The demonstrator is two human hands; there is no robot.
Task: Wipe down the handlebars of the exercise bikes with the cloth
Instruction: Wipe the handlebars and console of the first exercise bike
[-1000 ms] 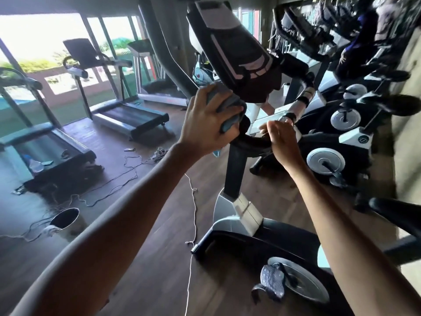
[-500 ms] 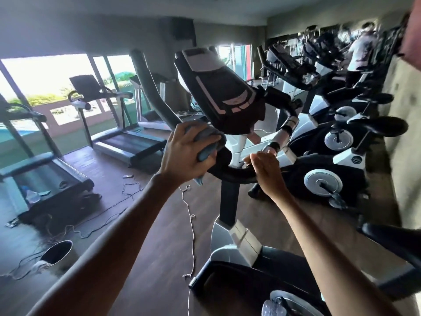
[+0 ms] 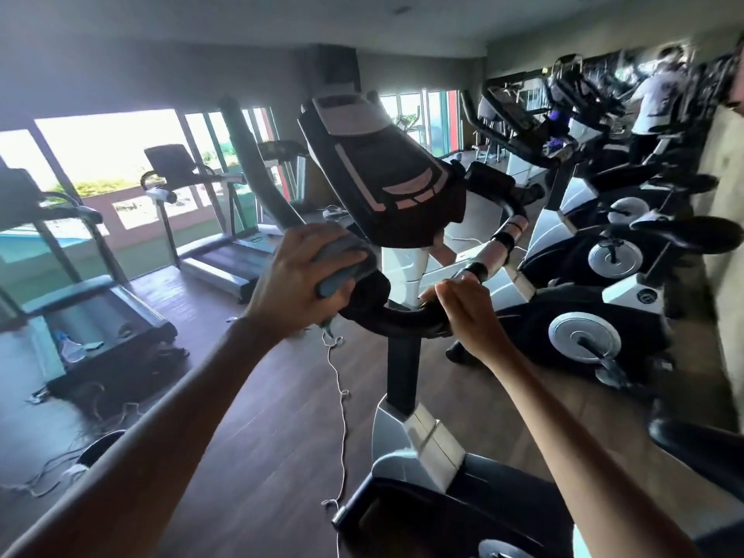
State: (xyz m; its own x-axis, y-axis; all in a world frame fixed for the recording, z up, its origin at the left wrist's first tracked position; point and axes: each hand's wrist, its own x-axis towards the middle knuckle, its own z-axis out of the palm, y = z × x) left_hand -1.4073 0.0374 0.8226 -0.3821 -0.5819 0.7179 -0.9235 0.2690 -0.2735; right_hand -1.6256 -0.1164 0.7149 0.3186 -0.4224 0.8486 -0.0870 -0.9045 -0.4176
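Both bare arms reach forward, the left hand wrapped over the cloth on the handlebar, the right hand close beside it, fingers curled round the same bar.

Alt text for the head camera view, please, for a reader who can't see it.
A person's left hand grips a grey-blue cloth around the left bend of an exercise bike's black handlebar, while the right hand grips the bar's right side. The console rises above the hands; treadmills stand left by the windows, more bikes line the right.
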